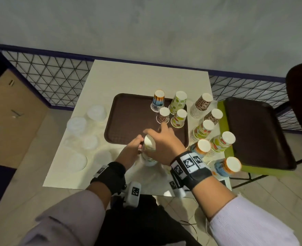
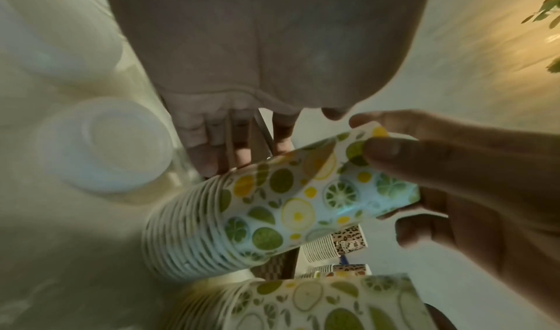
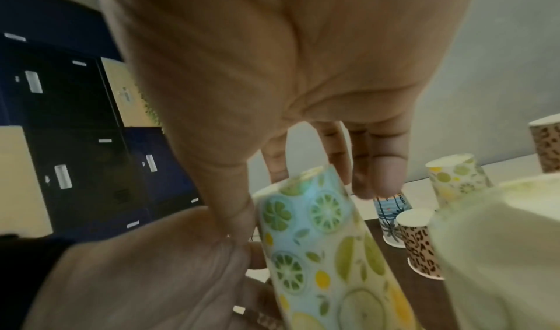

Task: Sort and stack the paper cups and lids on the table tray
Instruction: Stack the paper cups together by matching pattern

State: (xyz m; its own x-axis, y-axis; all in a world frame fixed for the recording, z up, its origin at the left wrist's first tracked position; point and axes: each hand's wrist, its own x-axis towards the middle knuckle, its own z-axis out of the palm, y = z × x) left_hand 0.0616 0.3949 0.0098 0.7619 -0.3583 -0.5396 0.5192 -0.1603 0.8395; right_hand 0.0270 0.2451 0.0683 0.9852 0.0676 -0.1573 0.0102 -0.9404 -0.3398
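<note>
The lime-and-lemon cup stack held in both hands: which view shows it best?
The left wrist view: the citrus stack shows its nested rims and print, with right-hand fingers on its top cup. The right wrist view shows only the top cup's wall. In the head view, both hands mostly cover it.

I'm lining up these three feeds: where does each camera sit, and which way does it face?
Head: on the head, looking forward and down at the table, tray, both forearms and hands.
Left wrist: along the left hand at the citrus cup stack; the right hand shows too.
Right wrist: along the right hand's palm at that stack, toward cups on the tray.
All three share the stack.
</note>
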